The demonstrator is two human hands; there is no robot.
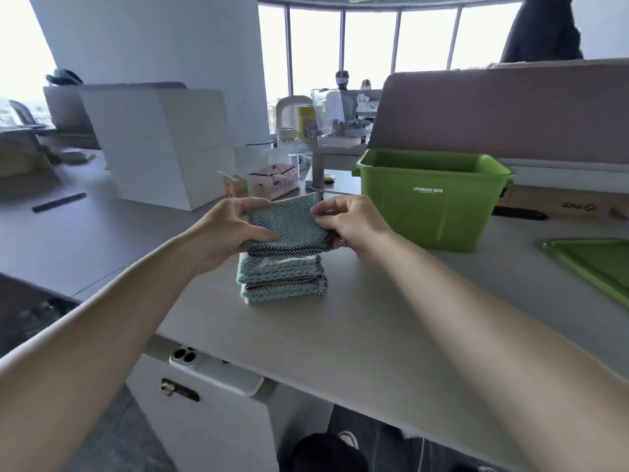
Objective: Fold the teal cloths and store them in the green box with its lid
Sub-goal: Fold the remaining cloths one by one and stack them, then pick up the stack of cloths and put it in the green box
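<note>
Fingers (pixel 253 203) of left hand (pixel 221 231) and right hand (pixel 355 223) pinch teal cloth's (pixel 286 220) edges above stack (pixel 282 277).

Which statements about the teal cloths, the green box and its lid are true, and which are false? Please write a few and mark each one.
1. The left hand and the right hand both grip one folded teal cloth over the stack of folded cloths. True.
2. The lid sits closed on the green storage box. False: the box is open, and the lid lies on the desk to its right.
3. The stack of folded cloths lies inside the box. False: it lies on the desk, left of the box.
4. The box front reads "STORAGE BOX". True.
</note>
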